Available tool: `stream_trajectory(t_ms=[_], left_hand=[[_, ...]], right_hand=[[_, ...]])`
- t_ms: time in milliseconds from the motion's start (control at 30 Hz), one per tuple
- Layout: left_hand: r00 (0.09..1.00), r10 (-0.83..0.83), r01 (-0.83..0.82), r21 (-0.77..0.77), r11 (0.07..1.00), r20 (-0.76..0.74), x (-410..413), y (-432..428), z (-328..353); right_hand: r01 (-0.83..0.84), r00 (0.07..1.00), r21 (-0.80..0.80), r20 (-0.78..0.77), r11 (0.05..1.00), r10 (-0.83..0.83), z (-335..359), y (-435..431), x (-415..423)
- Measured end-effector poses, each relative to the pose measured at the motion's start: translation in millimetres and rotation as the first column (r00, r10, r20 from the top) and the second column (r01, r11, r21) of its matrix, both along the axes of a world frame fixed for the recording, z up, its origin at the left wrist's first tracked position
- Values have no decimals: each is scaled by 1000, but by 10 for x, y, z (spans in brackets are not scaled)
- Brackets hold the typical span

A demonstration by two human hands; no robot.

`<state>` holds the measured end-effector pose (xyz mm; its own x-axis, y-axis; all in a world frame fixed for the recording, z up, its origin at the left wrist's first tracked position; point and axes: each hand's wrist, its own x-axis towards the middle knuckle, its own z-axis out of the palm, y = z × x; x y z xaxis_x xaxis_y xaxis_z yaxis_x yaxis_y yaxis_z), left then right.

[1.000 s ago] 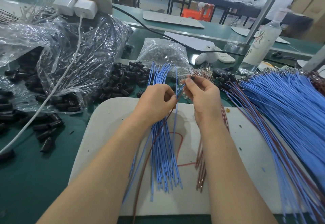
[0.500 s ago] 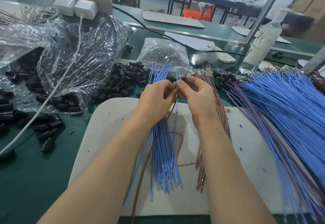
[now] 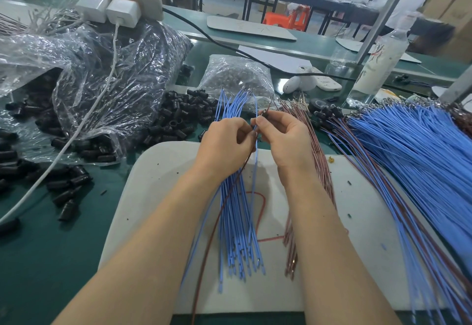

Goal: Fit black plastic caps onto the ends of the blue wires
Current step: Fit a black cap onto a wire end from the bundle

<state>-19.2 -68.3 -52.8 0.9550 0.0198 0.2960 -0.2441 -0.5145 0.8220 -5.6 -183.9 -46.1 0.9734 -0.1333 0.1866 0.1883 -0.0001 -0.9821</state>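
Bright even light, glare on plastic bags (image 3: 107,74), wide-angle bending at edges.

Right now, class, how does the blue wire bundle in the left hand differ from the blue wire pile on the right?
The bundle is small and gripped by the left hand; the pile is far larger and lies loose. The bundle's wires run nearly parallel; the pile's fan out. Both are blue wires.

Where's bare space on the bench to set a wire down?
White mat, left part, between scattered black caps and the held blue bundle; green bench at near left, below those caps. Crowded: blue wire pile covers the right, cap heap and plastic bags fill the back.
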Motion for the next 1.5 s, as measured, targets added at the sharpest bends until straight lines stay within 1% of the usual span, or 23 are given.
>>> stream_trajectory(t_ms=[333, 667, 833, 900, 967, 1033, 1100, 1233, 1500], left_hand=[[999, -29, 30, 28, 999, -18, -10, 4, -6], [998, -41, 45, 108, 993, -42, -14, 15, 18], [997, -53, 58, 94, 994, -52, -12, 12, 25], [996, -63, 65, 27, 998, -68, -13, 8, 20], [990, -99, 89, -100, 991, -100, -13, 7, 22], [983, -141, 117, -189, 975, -119, -8, 11, 33], [979, -158, 127, -220, 967, -126, 6, 10, 43], [985, -107, 65, -284, 957, -135, 15, 2, 39], [987, -75, 29, -301, 953, -143, 13, 5, 45]], right_hand=[[23, 1000, 32, -6, 999, -23, 3, -17, -3], [50, 999, 36, -8, 998, -50, 1, -13, -11], [36, 999, 52, -10, 998, -35, 11, -18, -14], [9, 999, 81, -32, 997, -7, 20, -38, -9], [-8, 998, 129, -61, 992, 16, 34, -61, 0], [-30, 995, 186, -83, 982, 46, 49, -64, -5], [-70, 991, 205, -96, 976, 91, 59, -52, -19], [-131, 978, 211, -131, 969, 161, 85, -24, -49], [-129, 976, 202, -149, 971, 160, 114, 2, -89]])
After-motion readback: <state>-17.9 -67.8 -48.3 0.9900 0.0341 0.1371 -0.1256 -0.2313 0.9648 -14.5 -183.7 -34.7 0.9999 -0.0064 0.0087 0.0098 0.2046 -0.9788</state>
